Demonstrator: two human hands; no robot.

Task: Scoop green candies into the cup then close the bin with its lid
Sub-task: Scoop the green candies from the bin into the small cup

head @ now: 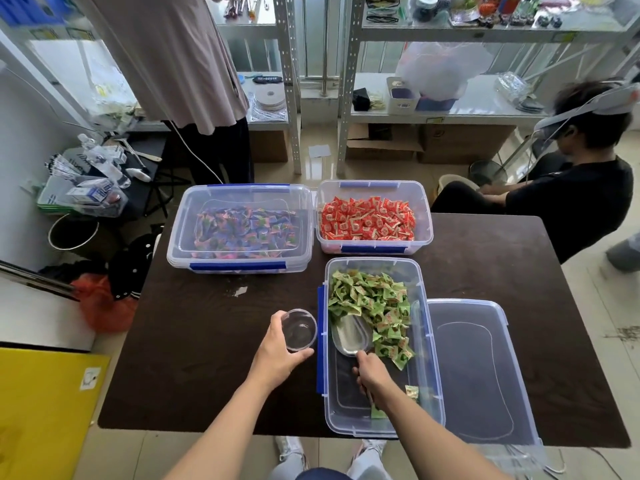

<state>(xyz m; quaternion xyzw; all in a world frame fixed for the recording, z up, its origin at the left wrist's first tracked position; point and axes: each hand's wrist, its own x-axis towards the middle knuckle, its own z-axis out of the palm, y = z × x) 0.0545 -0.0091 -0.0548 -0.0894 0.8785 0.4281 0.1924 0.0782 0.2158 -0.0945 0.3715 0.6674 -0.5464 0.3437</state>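
Observation:
An open clear bin with blue clips stands near the table's front edge, with green wrapped candies heaped in its far half. My right hand is inside the bin, gripping the handle of a metal scoop whose empty bowl points at the candy pile. My left hand holds an empty clear plastic cup upright on the table just left of the bin. The bin's clear lid lies flat on the table to the right of the bin.
A lidded bin of multicoloured candies and an open bin of red candies stand at the table's far side. One person stands beyond the table at far left, another sits at far right. Shelves line the back.

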